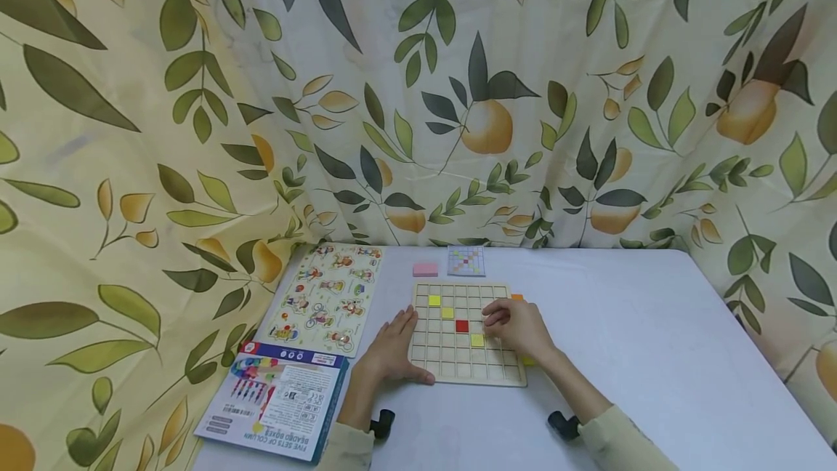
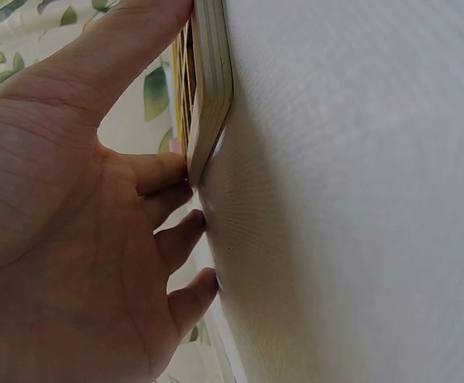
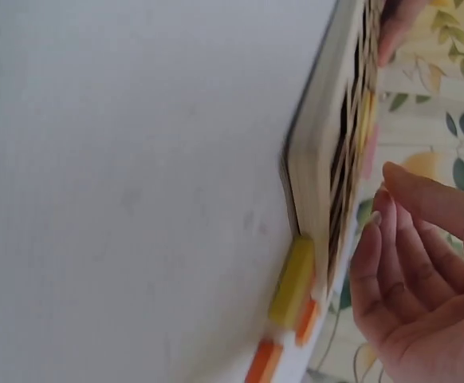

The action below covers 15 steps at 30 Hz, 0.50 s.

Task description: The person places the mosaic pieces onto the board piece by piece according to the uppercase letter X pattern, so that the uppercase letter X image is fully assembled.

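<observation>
A square wooden grid board (image 1: 458,371) lies on the table, bearing a slanting row of small tiles: yellow ones (image 1: 434,300) and a red tile (image 1: 462,325). My left hand (image 1: 391,349) braces the board's near left corner, fingers stretched along the left side and thumb at the front edge. Over the right half of the grid is my right hand (image 1: 521,327), its fingers bent and the thumb close to the index fingertip. No tile shows between those fingertips (image 3: 391,171), and I cannot tell whether they pinch one.
Beside the board's right edge lie a yellow block (image 3: 293,279) and orange blocks (image 3: 264,363). Behind the board are a pattern card (image 1: 466,261) and a pink block (image 1: 425,270). To the left are a picture sheet (image 1: 327,296) and a boxed set (image 1: 275,398). A curtain (image 1: 418,187) closes off the back.
</observation>
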Available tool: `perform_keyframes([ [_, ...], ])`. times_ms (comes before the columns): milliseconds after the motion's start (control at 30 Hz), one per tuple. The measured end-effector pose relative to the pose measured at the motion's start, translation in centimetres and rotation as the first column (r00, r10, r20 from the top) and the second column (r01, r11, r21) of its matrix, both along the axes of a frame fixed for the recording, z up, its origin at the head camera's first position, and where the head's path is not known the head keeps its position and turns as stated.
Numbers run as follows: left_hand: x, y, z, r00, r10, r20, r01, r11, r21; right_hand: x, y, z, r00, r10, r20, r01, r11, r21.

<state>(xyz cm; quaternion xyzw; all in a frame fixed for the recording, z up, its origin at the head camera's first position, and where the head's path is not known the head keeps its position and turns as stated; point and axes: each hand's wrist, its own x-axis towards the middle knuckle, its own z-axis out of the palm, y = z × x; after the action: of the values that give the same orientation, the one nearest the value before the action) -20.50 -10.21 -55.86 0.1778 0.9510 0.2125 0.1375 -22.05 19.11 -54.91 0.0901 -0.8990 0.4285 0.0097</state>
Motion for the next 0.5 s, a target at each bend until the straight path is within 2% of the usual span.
perform_keyframes([
  [167, 0.2, 0.0, 0.2, 1.000, 0.005, 0.003, -0.005, 1.000, 0.013, 0.4, 1.4, 0.8, 1.000, -0.018, -0.008, 0.018, 1.000, 0.025],
  [500, 0.2, 0.0, 0.2, 1.000, 0.004, 0.002, -0.004, 1.000, 0.022, 1.9, 3.4, 1.3, 0.998, -0.038, 0.045, 0.033, 0.995, 0.090],
])
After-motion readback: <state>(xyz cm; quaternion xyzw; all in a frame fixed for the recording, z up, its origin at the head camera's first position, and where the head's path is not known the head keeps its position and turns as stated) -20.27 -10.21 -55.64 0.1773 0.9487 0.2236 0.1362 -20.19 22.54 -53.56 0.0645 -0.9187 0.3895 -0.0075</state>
